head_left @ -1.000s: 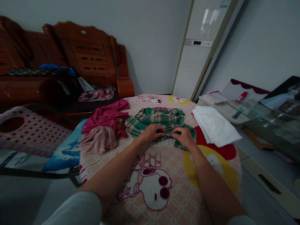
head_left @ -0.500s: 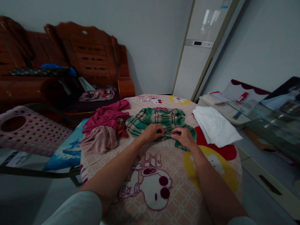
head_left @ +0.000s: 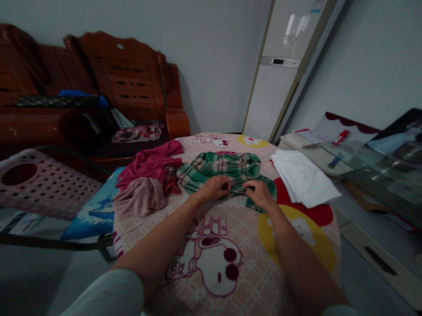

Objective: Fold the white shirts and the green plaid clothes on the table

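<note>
A green plaid garment (head_left: 228, 164) lies bunched across the far half of a round table with a patterned pink cloth (head_left: 261, 281). My left hand (head_left: 215, 188) pinches its near edge, thumb and fingers together. Just to the right, my right hand (head_left: 260, 192) pinches the same edge, a small gap between the two hands. To the left rest a crumpled magenta garment (head_left: 151, 164) and a dusty pink one (head_left: 141, 196). Folded white cloth (head_left: 303, 177) sits on the right side of the table.
A pink woven chair (head_left: 56, 184) with a blue cushion (head_left: 93, 213) stands at the left. Behind it is a carved wooden sofa (head_left: 126, 84). On the right are a glass shelf (head_left: 388, 179) and a tall white cabinet unit (head_left: 273, 91).
My right hand has shifted very slightly along the garment's near edge. The garment and my left hand look nearly the same.
</note>
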Available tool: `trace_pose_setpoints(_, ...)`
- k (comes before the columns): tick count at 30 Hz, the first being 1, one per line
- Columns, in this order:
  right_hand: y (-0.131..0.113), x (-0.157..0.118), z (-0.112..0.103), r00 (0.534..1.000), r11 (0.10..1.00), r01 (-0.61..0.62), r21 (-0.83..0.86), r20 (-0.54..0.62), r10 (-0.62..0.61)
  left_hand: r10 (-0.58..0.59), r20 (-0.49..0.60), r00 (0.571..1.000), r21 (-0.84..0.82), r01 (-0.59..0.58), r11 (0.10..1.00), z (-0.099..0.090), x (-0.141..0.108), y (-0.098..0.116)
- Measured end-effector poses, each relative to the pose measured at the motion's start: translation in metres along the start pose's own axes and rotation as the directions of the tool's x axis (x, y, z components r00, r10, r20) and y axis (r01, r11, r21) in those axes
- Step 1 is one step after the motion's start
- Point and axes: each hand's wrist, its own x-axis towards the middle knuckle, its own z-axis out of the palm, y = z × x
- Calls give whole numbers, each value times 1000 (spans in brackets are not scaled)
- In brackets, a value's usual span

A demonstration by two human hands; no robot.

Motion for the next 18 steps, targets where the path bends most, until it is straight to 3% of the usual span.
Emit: trace_pose_setpoints(18,2,0,-1,993,999,-38,11,-111,39,20,-2,1000,-55,-20,998,-4,-1,0)
